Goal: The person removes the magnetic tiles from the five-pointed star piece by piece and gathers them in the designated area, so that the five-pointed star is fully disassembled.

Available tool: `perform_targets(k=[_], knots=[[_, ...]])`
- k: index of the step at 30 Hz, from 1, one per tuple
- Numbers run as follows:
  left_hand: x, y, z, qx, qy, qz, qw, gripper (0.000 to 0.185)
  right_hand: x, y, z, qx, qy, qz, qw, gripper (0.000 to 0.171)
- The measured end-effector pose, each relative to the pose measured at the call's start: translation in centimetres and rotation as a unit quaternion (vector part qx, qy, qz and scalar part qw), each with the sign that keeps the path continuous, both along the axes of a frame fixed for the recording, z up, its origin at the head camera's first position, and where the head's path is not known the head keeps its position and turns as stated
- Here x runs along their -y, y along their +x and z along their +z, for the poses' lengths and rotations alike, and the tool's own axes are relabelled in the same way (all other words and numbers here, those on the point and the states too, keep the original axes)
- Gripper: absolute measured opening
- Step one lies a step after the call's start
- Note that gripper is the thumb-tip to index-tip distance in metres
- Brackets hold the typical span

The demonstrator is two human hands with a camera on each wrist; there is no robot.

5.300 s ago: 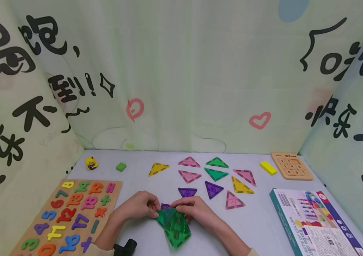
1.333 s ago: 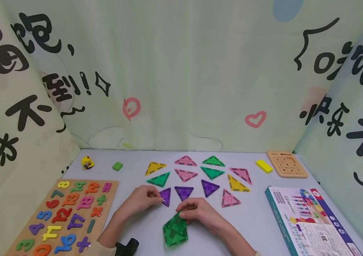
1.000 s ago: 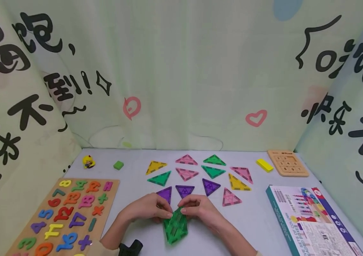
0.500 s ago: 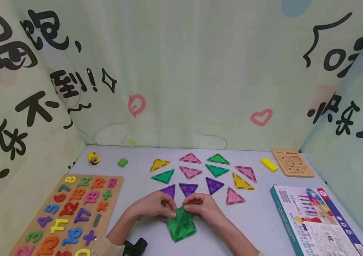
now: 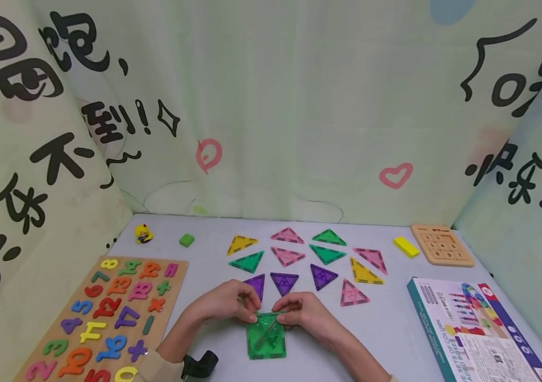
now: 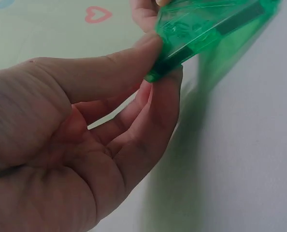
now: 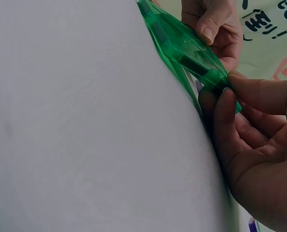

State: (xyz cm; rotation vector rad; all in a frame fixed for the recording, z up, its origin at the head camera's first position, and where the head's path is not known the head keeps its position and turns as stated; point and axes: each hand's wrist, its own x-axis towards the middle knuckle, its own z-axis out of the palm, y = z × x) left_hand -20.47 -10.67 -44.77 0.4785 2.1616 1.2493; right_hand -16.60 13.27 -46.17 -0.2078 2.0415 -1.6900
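Note:
Translucent green magnetic tiles (image 5: pixel 266 342), a square outline with a diagonal line across it in the head view, are held between both hands just above the white table. My left hand (image 5: pixel 226 305) pinches their upper left corner between thumb and fingers. At the upper right corner, my right hand (image 5: pixel 310 321) pinches the same green piece. The right wrist view shows a second green layer (image 7: pixel 175 72) slanting away beneath the upper one. Just beyond the hands lie three purple triangle tiles; the left one (image 5: pixel 257 285) is partly covered by my left hand.
Behind lie green triangles (image 5: pixel 247 262), yellow triangles (image 5: pixel 241 244) and several pink triangles (image 5: pixel 287 257). A wooden number board (image 5: pixel 148 289) is at left, a box (image 5: pixel 473 323) at right. Farther back are a duck figure (image 5: pixel 143 233), green block (image 5: pixel 187 240), yellow block (image 5: pixel 405 246) and wooden puzzle (image 5: pixel 442 245).
A loose green triangle has come to lie below the left yellow one. My left hand has left the purple triangle and taken hold of the green tiles, which have turned to face squarely.

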Motion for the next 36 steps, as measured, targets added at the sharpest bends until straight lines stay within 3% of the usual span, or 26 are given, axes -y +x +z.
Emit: perform_targets(k=[8,11,14,18,22,27,31,36], knots=[[1.7,-0.5,1.0,-0.011,-0.003,0.006,0.9999,0.007,-0.2,-0.1,-0.1,0.002,-0.002,0.008,1.000,0.023],[3.3,-0.9,1.5,-0.033,-0.012,0.038,0.9986,0.007,-0.3,-0.1,-0.2,0.006,-0.001,0.009,1.000,0.023],[5.0,-1.3,2.0,-0.067,-0.032,0.099,0.9924,0.010,-0.4,-0.1,-0.2,0.009,0.003,0.007,1.000,0.023],[6.8,-1.7,2.4,-0.133,-0.101,0.188,0.9678,0.011,-0.2,0.0,-0.1,0.005,0.008,0.007,1.000,0.024],[7.6,-2.2,2.0,-0.184,-0.163,0.239,0.9393,0.011,0.0,-0.1,-0.1,0.003,0.012,0.006,1.000,0.024],[7.1,-3.7,0.7,-0.233,-0.183,0.267,0.9171,0.012,-0.1,-0.2,-0.1,0.006,0.010,0.009,1.000,0.025],[6.7,-4.0,0.2,-0.254,-0.205,0.281,0.9026,0.016,0.0,-0.2,-0.2,0.010,0.004,0.014,1.000,0.025],[6.1,-3.9,0.0,-0.274,-0.229,0.277,0.8921,0.020,-0.1,-0.2,-0.4,0.007,0.002,0.012,1.000,0.025]])
